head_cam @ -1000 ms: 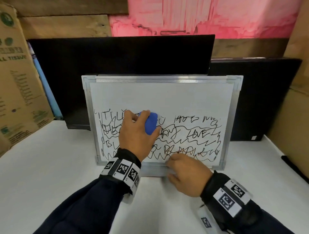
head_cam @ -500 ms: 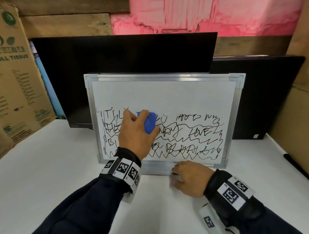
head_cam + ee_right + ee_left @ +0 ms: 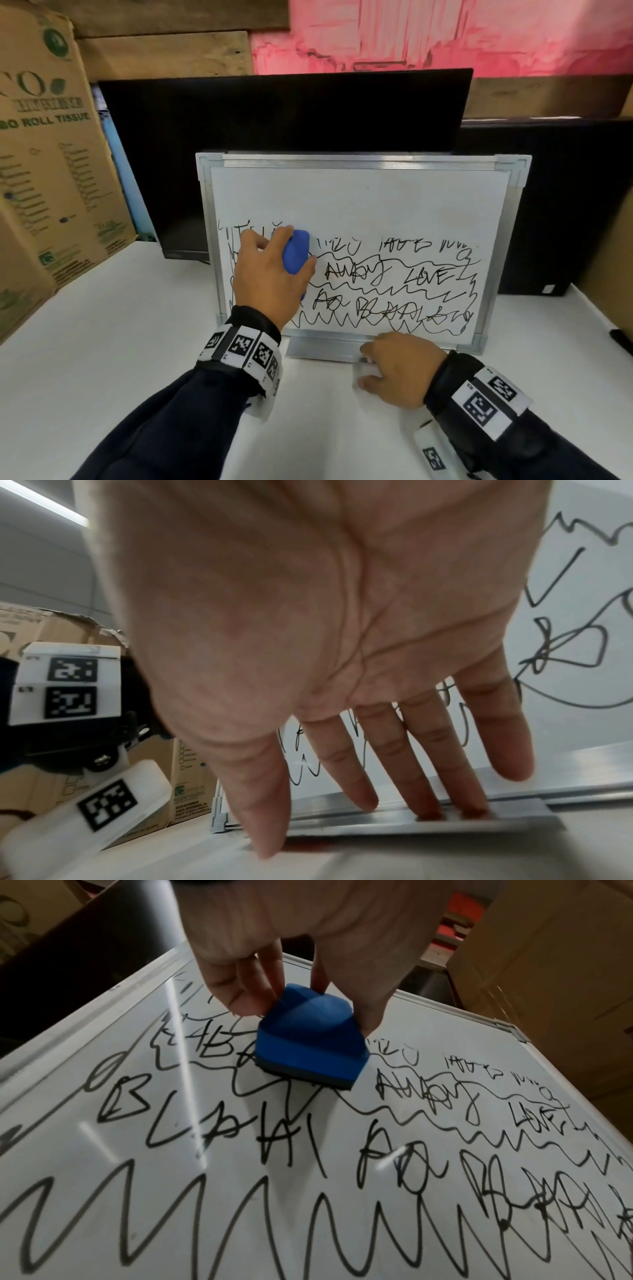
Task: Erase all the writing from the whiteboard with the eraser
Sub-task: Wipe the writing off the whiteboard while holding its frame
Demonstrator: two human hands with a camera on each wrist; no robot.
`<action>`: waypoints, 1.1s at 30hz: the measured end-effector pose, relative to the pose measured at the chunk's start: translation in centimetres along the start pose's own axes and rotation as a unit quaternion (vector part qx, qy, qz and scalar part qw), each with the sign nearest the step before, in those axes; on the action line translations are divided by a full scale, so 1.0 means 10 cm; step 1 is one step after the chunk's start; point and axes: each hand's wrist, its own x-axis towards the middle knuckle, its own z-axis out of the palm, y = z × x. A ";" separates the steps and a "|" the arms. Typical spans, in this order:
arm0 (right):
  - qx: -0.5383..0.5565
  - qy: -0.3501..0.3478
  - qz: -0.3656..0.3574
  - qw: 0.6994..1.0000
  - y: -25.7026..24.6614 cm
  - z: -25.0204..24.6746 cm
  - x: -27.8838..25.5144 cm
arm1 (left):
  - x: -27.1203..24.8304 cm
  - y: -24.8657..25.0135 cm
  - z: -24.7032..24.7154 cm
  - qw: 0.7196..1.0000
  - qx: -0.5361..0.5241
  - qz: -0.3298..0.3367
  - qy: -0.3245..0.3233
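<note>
A whiteboard (image 3: pixel 356 192) in an aluminium frame leans upright on the white table, its lower half covered in black scribbles and words. My left hand (image 3: pixel 270 274) grips a blue eraser (image 3: pixel 296 251) and presses its dark felt against the board's upper-left writing; the eraser (image 3: pixel 310 1039) shows flat on the surface in the left wrist view, pinched between thumb and fingers. My right hand (image 3: pixel 397 366) rests with straight fingers (image 3: pixel 424 783) on the board's metal tray (image 3: pixel 325 349) at the bottom edge, thumb on the table.
Black monitors (image 3: pixel 284 113) stand right behind the board. A brown cardboard box (image 3: pixel 44 164) stands at the left, another box (image 3: pixel 609 246) at the right. A dark object (image 3: pixel 621 341) lies at the table's right edge. White tabletop (image 3: pixel 102 342) spreads in front.
The right hand slid from the board's lower face down onto the tray and table. The left hand stayed with the eraser at the upper-left writing, shifting slightly.
</note>
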 end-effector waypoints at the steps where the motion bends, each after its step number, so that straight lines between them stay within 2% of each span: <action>1: -0.001 -0.004 0.001 1.000 -0.01 0.00 0.01 | 0.01 0.00 0.00 1.000 -0.001 0.000 0.005; 5: 0.004 -0.010 0.007 1.000 -0.08 -0.02 0.04 | 0.02 -0.04 -0.03 1.000 0.006 0.022 -0.012; 9: 0.005 -0.020 0.005 1.000 -0.16 -0.02 0.08 | 0.09 -0.08 -0.07 1.000 0.004 0.015 0.007; 13: 0.012 -0.033 0.004 0.999 -0.20 -0.05 0.11 | 0.08 -0.14 -0.10 0.999 0.023 0.046 -0.013; 17: 0.010 -0.043 0.005 0.999 -0.23 -0.04 0.13 | 0.17 -0.22 -0.17 1.000 0.021 0.013 0.011; 20: 0.011 -0.045 0.003 0.999 -0.25 -0.03 0.13 | 0.15 -0.22 -0.16 0.998 0.039 0.040 -0.004; 25: 0.013 -0.052 0.000 0.999 -0.26 -0.05 0.12 | 0.21 -0.30 -0.21 1.000 0.020 -0.005 0.022; 29: 0.011 -0.058 0.000 0.998 -0.26 -0.04 0.12 | 0.20 -0.34 -0.23 0.999 0.030 0.005 0.018; 33: 0.014 -0.064 -0.001 0.998 -0.30 -0.06 0.15 | 0.25 -0.35 -0.27 0.999 0.025 -0.001 0.039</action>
